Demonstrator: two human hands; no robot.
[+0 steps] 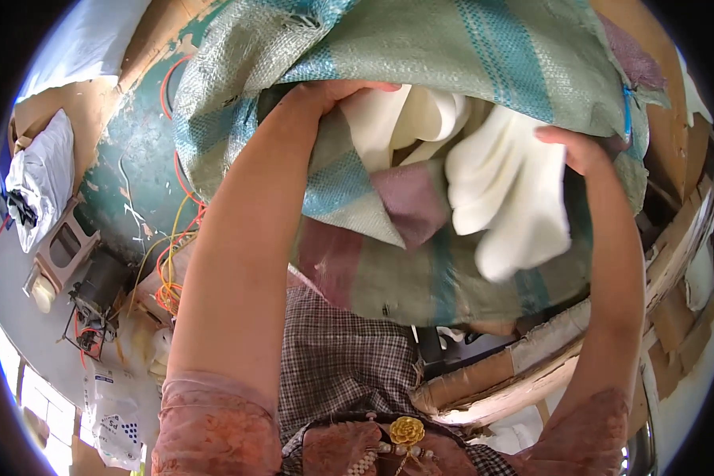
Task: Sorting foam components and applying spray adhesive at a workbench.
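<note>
- While the head view shows the left hand [347, 89] tucked under a green, blue-striped woven sack's [420, 44] edge, its hold cannot be told.
- Partly curled, the right hand [581, 151] touches smooth white foot-shaped pieces [516, 186] in the sack's mouth; any grip is unclear.

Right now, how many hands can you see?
2: the left hand at the edge of the woven sack, the right hand against the upper right of a white piece. Both are partly hidden.
</note>
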